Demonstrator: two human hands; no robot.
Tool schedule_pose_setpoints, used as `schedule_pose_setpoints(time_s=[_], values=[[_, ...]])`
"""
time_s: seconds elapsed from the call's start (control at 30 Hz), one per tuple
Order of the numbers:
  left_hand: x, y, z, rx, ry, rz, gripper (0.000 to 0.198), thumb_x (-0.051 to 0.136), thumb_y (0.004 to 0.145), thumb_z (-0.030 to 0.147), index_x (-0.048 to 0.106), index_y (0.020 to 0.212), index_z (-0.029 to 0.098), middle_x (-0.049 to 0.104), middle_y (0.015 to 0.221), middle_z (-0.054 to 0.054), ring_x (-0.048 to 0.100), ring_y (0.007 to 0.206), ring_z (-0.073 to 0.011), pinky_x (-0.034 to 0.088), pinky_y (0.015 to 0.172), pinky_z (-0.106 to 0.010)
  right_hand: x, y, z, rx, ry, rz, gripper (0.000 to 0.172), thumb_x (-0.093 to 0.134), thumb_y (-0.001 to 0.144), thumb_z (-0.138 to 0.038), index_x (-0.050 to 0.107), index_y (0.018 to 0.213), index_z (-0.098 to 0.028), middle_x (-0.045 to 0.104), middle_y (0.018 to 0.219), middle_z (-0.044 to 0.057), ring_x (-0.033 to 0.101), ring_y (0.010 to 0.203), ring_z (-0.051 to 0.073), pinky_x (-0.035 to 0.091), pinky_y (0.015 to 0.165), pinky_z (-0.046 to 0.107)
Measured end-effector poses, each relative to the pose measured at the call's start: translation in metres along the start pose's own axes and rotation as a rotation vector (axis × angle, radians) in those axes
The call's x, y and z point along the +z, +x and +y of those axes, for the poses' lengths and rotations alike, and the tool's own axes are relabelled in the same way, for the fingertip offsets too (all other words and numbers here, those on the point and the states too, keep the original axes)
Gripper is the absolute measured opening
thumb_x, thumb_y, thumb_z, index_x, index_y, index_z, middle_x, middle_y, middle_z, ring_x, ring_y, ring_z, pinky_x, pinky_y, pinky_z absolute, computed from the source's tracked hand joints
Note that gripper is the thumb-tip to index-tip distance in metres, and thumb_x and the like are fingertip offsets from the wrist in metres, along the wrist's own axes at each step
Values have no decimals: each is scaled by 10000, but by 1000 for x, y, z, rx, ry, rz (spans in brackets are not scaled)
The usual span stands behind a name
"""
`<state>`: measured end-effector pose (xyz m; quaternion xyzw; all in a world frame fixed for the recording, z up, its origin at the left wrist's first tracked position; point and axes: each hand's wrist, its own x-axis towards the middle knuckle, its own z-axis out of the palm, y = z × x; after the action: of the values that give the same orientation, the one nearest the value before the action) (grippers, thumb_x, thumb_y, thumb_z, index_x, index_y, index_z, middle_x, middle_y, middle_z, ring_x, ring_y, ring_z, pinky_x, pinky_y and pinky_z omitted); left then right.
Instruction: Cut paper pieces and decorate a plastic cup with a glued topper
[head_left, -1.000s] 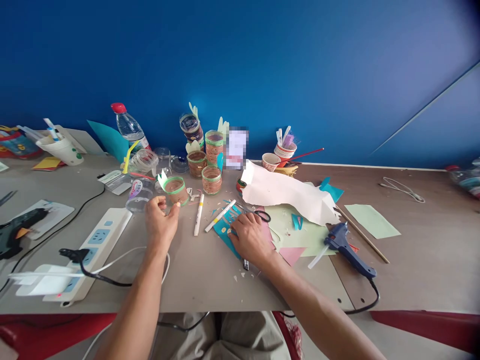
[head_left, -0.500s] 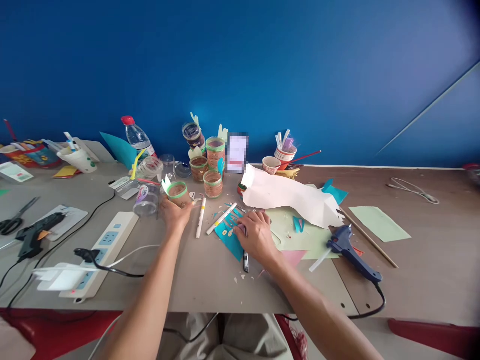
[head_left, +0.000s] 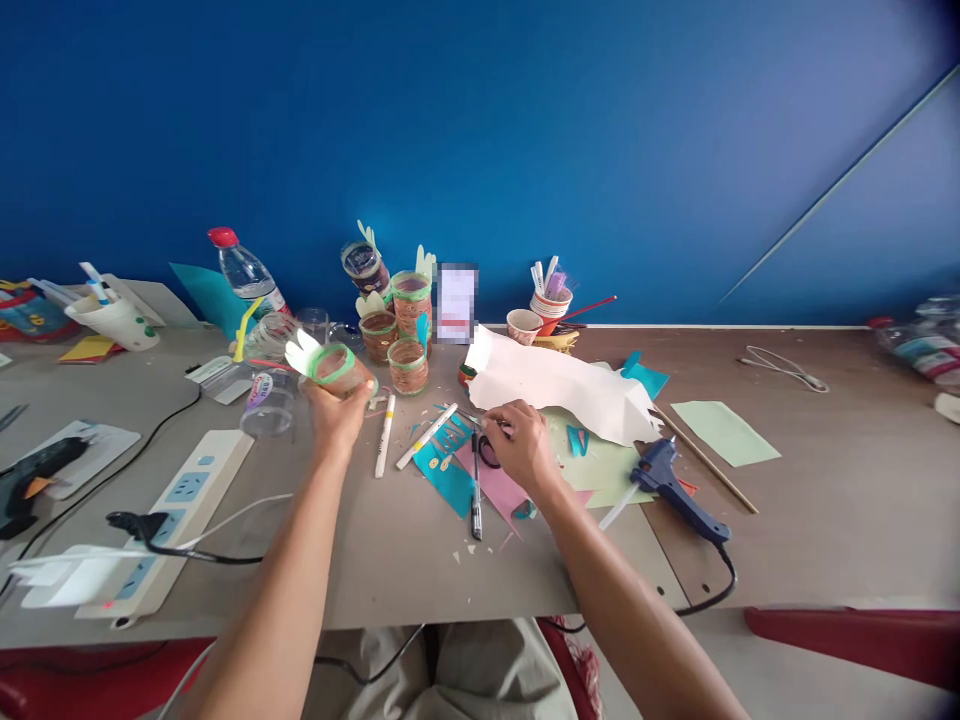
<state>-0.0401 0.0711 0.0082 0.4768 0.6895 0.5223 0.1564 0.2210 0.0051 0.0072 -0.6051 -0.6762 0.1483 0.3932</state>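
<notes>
My left hand [head_left: 334, 415] is wrapped round a clear jar [head_left: 341, 372] with a green-bound rim and pale paper ears, held tilted just above the table. My right hand [head_left: 517, 440] is closed, fingers pinched, on black-handled scissors [head_left: 489, 452] over pink paper [head_left: 502, 485]; part of the scissors is hidden under the fingers. Beside them lie a black pen [head_left: 476, 500] and cut blue paper [head_left: 450, 480] with small eye shapes. Two white markers, one of them a slanted marker [head_left: 427, 437], rest between my hands.
Several twine-wrapped jars [head_left: 408, 368] stand behind, near a phone [head_left: 457, 300]. White paper [head_left: 562, 380] and a blue glue gun [head_left: 679, 490] lie to the right. A power strip [head_left: 187, 500], a plastic bottle [head_left: 247, 272] and another glue gun [head_left: 45, 480] are on the left.
My left hand has lifted and tilted the jar. My right hand has drawn up off the papers into a pinch, uncovering a scissors handle and pink paper. The view has turned right.
</notes>
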Motion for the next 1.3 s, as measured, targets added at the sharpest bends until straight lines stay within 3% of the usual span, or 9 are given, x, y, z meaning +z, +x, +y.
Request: schedule_pose_setpoints(time_s=[0.07, 0.23, 0.33, 0.4, 0.7, 0.87, 1.07, 1.2, 1.3], values=[[-1, -2, 23, 28, -238, -66, 645, 768, 630, 408, 491, 1167, 183, 637, 1127, -114, 596, 1091, -319, 473, 930, -473, -8, 7, 8, 64, 45, 10, 173, 530, 811, -229, 697, 814, -187, 664, 881, 70, 602, 842, 199, 445, 833, 343], [-9, -15, 74, 62, -723, -527, 553, 800, 602, 489, 608, 1024, 188, 676, 1044, -85, 598, 1102, -304, 471, 941, -452, -21, 16, 24, 183, 74, -45, 193, 529, 774, -281, 690, 829, -191, 665, 811, 40, 602, 705, 173, 470, 696, 298], [-11, -22, 78, -2, -871, -733, 680, 795, 574, 585, 614, 1104, 199, 663, 1135, -108, 575, 1153, -330, 479, 927, -459, -23, 17, 27, 190, 34, -61, 185, 525, 771, -269, 690, 808, -194, 661, 785, 34, 593, 695, 173, 458, 670, 290], [-10, -24, 70, -43, -923, -791, 736, 794, 559, 608, 612, 1154, 215, 645, 1200, -113, 563, 1176, -347, 487, 919, -463, -22, 17, 26, 174, -17, -83, 182, 523, 776, -253, 694, 789, -190, 655, 805, 41, 594, 718, 174, 454, 686, 290], [2, -18, 20, -168, -1018, -649, 727, 685, 556, 760, 651, 1075, 253, 661, 1134, -99, 612, 1061, -321, 526, 821, -466, -21, 18, 27, 177, 71, 23, 203, 517, 796, -276, 696, 806, -183, 661, 857, 59, 606, 745, 180, 483, 752, 317], [5, -19, 16, -202, -1016, -627, 738, 546, 635, 824, 664, 1044, 222, 665, 1012, -122, 638, 912, -287, 520, 820, -488, -28, 17, 24, 244, 203, 38, 243, 526, 789, -341, 690, 873, -183, 676, 837, 55, 602, 743, 188, 490, 706, 321], [-1, -18, 19, -196, -972, -596, 834, 410, 626, 900, 640, 1091, 247, 645, 997, -108, 626, 829, -245, 517, 810, -453, -68, 8, 7, 213, 141, 77, 252, 545, 780, -350, 694, 885, -175, 671, 784, 54, 584, 698, 183, 473, 635, 305], [1, -17, 19, -200, -1067, -634, 788, 400, 657, 885, 641, 1059, 251, 634, 950, -90, 620, 828, -230, 520, 760, -413, -89, -5, 4, 235, 110, 15, 253, 529, 803, -356, 690, 869, -172, 670, 768, 48, 577, 647, 169, 456, 580, 287], [1, -16, 20, -195, -1086, -632, 814, 353, 687, 882, 619, 1104, 236, 617, 898, -87, 614, 823, -230, 510, 713, -394, -88, -16, -1, 183, 68, -39, 219, 512, 829, -309, 688, 857, -182, 674, 786, 46, 588, 673, 169, 472, 620, 293]])
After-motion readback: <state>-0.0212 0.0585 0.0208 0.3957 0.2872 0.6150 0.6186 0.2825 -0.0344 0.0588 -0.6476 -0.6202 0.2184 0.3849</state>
